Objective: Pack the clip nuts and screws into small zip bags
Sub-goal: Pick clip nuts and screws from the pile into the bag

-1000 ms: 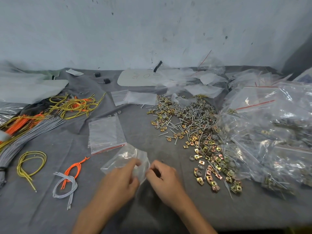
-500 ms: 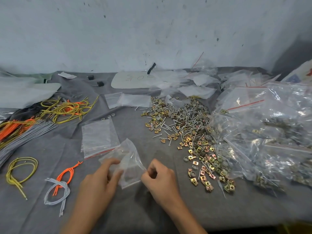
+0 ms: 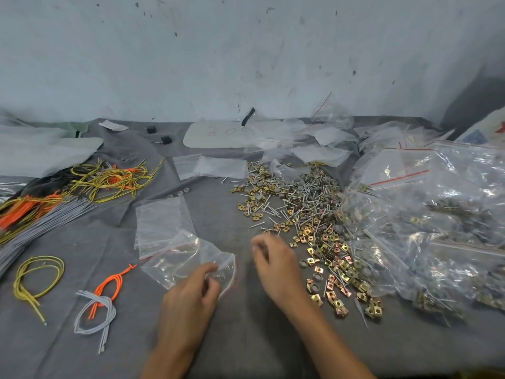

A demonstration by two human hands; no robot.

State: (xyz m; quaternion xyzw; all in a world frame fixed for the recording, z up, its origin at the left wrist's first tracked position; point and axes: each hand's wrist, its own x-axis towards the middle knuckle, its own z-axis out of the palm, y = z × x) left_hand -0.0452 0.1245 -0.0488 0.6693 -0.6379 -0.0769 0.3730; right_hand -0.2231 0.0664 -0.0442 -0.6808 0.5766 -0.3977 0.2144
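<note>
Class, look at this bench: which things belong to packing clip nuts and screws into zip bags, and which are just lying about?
Belongs: zip bag held by the left hand; loose pile of clip nuts and screws; stack of empty bags; filled bags.
Lying about: tangled yellow cords; orange cord; grey cords; white card.

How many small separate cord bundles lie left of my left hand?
3: a looped yellow cord bundle farthest left, a thin orange cord bundle to its right, a pale grey cord bundle overlapping it. The heaps behind could hide more.
</note>
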